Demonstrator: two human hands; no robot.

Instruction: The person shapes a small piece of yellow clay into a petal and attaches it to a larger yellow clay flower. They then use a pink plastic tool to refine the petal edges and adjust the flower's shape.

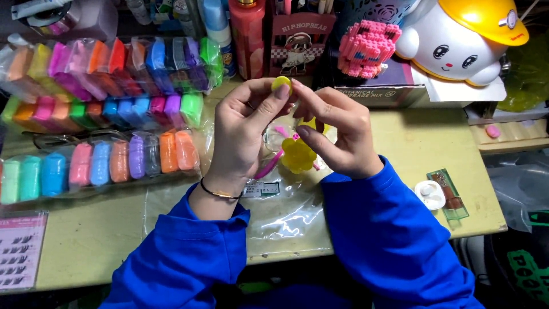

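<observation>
Along the left edge of the table [91, 240] lie rows of clear packets of modelling clay [103, 160], each packet holding one small block: orange, pink, red, blue, purple and green in the far rows, then mint, blue, pink, orange and purple in the nearest row. At the near left corner a pink printed card [20, 249] lies flat.

The left hand [243, 134] is raised above the middle of the table, with a thin dark bracelet [220, 194] on the wrist. The grip of this hand is closed: thumb and forefinger press on a small yellow clay disc [281, 83] at its left side. The right hand [334, 134] meets it from the other side, and its fingertips also pinch the same disc, so both grips are clamped on it and the two hands touch each other there. The disc is held in the air, over the far middle part of the table.

Under the hands a yellow clay flower [297, 155] lies on a clear plastic sheet [286, 220], with a pink clay strip [267, 166] just beside it.

Near the right edge of the table stands a small white cap [429, 194], beside a flat green packet [452, 197]. At the far right corner sits a white toy figure with a yellow hat [463, 40], and left of it a pink bead figure [366, 48] on a box.
</observation>
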